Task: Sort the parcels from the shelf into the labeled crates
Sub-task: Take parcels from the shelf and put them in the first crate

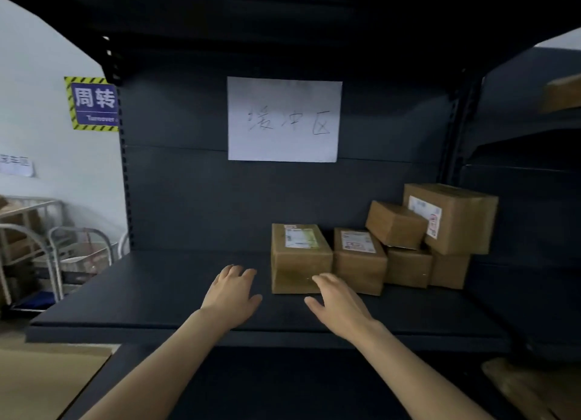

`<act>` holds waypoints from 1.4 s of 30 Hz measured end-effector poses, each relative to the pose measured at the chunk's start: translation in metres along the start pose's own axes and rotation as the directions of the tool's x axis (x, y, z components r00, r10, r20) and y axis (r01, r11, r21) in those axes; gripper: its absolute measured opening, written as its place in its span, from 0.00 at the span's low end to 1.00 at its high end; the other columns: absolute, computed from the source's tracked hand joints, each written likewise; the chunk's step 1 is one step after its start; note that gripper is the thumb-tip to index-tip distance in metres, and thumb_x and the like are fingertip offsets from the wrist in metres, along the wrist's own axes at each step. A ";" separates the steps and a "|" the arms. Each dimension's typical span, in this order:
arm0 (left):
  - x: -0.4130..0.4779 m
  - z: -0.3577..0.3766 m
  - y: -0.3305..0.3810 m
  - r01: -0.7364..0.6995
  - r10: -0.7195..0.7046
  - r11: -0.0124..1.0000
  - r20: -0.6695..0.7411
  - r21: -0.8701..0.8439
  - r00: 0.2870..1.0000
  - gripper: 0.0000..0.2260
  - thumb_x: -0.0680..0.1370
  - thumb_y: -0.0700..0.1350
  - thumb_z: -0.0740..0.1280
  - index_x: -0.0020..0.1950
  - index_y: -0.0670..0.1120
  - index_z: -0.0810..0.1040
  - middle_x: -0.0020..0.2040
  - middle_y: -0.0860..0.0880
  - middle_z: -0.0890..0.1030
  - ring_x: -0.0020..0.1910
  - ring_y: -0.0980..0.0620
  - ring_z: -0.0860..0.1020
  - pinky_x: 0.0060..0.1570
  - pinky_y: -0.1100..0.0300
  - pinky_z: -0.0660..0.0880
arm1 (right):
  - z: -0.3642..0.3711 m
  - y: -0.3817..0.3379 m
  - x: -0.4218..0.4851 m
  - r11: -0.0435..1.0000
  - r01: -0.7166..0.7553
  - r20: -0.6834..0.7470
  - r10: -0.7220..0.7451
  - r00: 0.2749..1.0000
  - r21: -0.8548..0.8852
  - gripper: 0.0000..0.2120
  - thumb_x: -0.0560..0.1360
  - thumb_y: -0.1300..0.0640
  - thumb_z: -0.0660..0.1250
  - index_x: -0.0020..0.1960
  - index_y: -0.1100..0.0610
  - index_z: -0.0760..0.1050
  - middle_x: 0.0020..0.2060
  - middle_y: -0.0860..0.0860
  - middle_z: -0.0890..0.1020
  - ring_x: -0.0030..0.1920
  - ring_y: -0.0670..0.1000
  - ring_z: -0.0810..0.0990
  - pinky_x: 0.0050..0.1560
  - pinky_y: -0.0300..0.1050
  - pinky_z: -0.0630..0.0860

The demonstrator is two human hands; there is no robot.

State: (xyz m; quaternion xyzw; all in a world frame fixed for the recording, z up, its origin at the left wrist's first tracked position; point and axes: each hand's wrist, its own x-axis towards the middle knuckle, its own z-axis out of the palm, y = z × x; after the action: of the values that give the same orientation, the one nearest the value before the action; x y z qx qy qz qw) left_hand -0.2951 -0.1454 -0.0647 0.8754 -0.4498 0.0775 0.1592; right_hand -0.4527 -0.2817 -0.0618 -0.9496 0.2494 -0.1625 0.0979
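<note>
My left hand [234,289] hovers flat over the shelf [151,290], fingers loose and spread, holding nothing. My right hand [339,300] is just as relaxed and empty, and its fingertips lie over the lower front face of the nearest parcel [300,259]; I cannot tell whether they touch the cardboard. That parcel stands between my two hands, the left just beside its left edge, so I judge I am about to take it from both sides. Just to its right sits a second labelled box [358,259], then a heap against the right end: a small box [396,224] tilted on a lower one [408,267], and a large labelled box [452,217] on top of another [449,272]. So six parcels are on the shelf and none is in hand. The left half of the shelf is bare, under a handwritten paper sign [284,119]. No labelled crates show here, so I cannot say how much sorting is done.
</note>
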 end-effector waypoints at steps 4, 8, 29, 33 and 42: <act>0.018 0.008 0.027 -0.013 0.013 0.999 0.014 -0.047 1.000 0.23 0.78 0.52 0.59 0.71 0.45 0.64 0.69 0.46 0.68 0.72 0.47 0.60 0.69 0.56 0.61 | -0.007 0.037 -0.006 0.996 -0.085 0.027 0.085 0.996 0.003 0.26 0.79 0.47 0.57 0.74 0.57 0.58 0.73 0.51 0.62 0.71 0.51 0.64 0.68 0.45 0.65; 0.037 0.014 0.040 0.015 -0.012 0.989 0.024 -0.149 1.000 0.25 0.78 0.53 0.60 0.72 0.46 0.61 0.70 0.46 0.67 0.72 0.46 0.60 0.69 0.54 0.63 | -0.014 0.060 0.001 0.993 -0.120 -0.008 0.120 0.993 0.021 0.26 0.79 0.47 0.57 0.74 0.56 0.58 0.73 0.51 0.62 0.70 0.51 0.64 0.66 0.44 0.66; 0.154 0.041 -0.002 0.383 -0.159 0.560 0.359 -0.735 0.920 0.28 0.78 0.58 0.61 0.71 0.42 0.66 0.69 0.46 0.71 0.68 0.47 0.69 0.70 0.54 0.62 | 0.001 0.081 0.150 0.976 -0.208 0.031 0.210 0.977 -0.066 0.28 0.78 0.39 0.51 0.58 0.60 0.76 0.72 0.55 0.65 0.70 0.54 0.64 0.66 0.51 0.64; 0.155 0.039 0.007 0.411 -0.061 0.412 0.426 -0.813 0.903 0.15 0.78 0.51 0.62 0.60 0.45 0.75 0.55 0.47 0.82 0.56 0.48 0.79 0.63 0.52 0.73 | 0.003 0.081 0.157 0.986 -0.167 0.006 0.167 0.986 -0.013 0.20 0.78 0.41 0.53 0.39 0.54 0.72 0.52 0.51 0.75 0.48 0.47 0.76 0.50 0.46 0.75; 0.128 0.038 -0.013 0.281 -0.111 0.254 0.261 -0.925 0.959 0.13 0.75 0.42 0.67 0.59 0.50 0.74 0.55 0.52 0.82 0.53 0.54 0.81 0.48 0.63 0.76 | 0.013 0.056 0.150 0.943 0.068 -0.191 -0.005 0.982 0.327 0.17 0.77 0.45 0.59 0.60 0.55 0.71 0.54 0.48 0.77 0.51 0.45 0.78 0.47 0.39 0.78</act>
State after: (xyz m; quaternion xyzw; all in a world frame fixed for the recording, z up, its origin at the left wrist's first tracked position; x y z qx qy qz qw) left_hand -0.2100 -0.2489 -0.0670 0.6567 -0.3036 -0.2900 0.6265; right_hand -0.3491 -0.4038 -0.0499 -0.9047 0.2087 -0.2924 0.2293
